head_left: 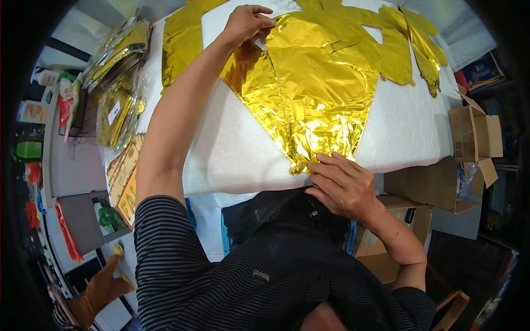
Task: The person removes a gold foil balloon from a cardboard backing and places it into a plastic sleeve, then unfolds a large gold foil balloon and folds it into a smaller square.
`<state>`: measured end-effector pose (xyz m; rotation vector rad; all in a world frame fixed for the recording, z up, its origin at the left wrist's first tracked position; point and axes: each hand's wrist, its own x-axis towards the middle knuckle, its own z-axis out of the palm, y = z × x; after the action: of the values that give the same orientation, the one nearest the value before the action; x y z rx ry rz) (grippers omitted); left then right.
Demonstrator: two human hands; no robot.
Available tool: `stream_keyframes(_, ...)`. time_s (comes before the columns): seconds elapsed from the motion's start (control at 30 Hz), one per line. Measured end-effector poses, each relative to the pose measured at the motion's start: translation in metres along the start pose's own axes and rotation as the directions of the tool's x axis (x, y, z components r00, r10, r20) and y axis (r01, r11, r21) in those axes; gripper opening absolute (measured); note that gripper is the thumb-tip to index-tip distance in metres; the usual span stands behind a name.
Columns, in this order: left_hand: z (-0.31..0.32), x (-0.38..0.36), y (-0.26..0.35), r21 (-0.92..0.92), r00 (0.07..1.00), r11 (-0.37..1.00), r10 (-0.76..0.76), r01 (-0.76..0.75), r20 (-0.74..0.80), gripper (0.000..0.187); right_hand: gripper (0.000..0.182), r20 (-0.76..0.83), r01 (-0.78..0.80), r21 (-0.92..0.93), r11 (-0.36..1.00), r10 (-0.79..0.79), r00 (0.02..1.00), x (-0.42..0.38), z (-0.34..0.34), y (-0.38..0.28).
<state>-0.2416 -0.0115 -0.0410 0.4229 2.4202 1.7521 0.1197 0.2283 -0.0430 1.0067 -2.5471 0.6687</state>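
Observation:
A large sheet of shiny gold foil (326, 71), creased toward its narrow near end, lies on the white quilted surface (237, 143). At the foil's upper left edge is my left hand (249, 23), its thumb and fingers pinched together on the foil. My right hand (345, 185) rests on the crumpled near end with its fingers spread nearly flat. More flat gold foil pieces lie beyond, one at the left (182, 44) and others at the upper right (397, 55).
Clear bags of gold foil items (118, 110) lie at the left edge. Open cardboard boxes (472, 132) stand at the right, beside and below the surface. Part of another person (102, 289) shows at the lower left.

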Motion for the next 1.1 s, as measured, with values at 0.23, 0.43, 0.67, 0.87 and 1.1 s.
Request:
stream_keyframes(0.23,0.010,0.004,-0.010,0.346,0.994,0.938,0.037,0.001,-0.102,0.031,0.031,-0.009,-0.002,0.009,1.000,0.002,1.000,0.000,0.000,0.000)
stream_keyframes(0.43,0.009,0.000,-0.012,0.574,0.970,0.804,0.235,-0.158,-0.062,0.041,0.032,0.019,-0.014,0.069,0.998,0.013,1.000,0.004,-0.007,0.003)
stream_keyframes(0.67,0.013,-0.005,-0.008,0.617,0.974,0.776,0.215,-0.132,-0.063,0.039,0.030,-0.129,-0.035,0.104,0.994,0.048,0.990,0.060,-0.040,0.034)
stream_keyframes(0.87,0.014,-0.010,-0.003,0.598,0.978,0.791,0.202,-0.128,-0.058,0.039,0.036,-0.109,0.024,-0.107,0.994,-0.036,0.993,0.112,0.004,0.086)
stream_keyframes(1.1,0.013,-0.010,0.000,0.625,0.978,0.768,0.207,-0.140,-0.035,0.039,0.040,-0.011,-0.019,-0.088,0.996,0.018,1.000,0.107,0.034,0.104)
